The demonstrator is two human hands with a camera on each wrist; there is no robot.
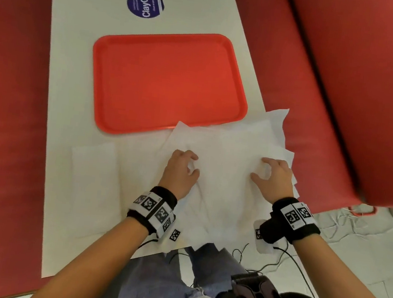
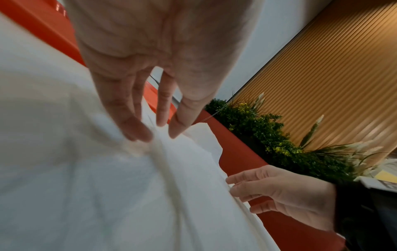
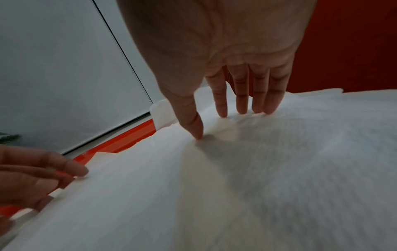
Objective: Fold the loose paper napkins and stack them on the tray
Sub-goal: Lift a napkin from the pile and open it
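Observation:
A loose heap of white paper napkins (image 1: 226, 157) lies on the white table, at its near right, one corner lapping the red tray (image 1: 169, 79). Nothing lies on the tray. My left hand (image 1: 195, 164) is on the heap's left part; in the left wrist view the left hand (image 2: 159, 134) pinches up a ridge of the top napkin (image 2: 107, 186) between thumb and fingers. My right hand (image 1: 260, 168) is on the heap's right part. There the right hand (image 3: 211, 125) has its fingertips (image 3: 242, 108) and thumb spread on the top napkin (image 3: 279, 161), touching it.
A flat folded napkin (image 1: 92, 186) lies on the table left of the heap. Red padded benches (image 1: 344, 92) flank the table. A round blue sticker (image 1: 145, 4) sits beyond the tray. Thin cables (image 1: 283, 259) trail at the near right edge.

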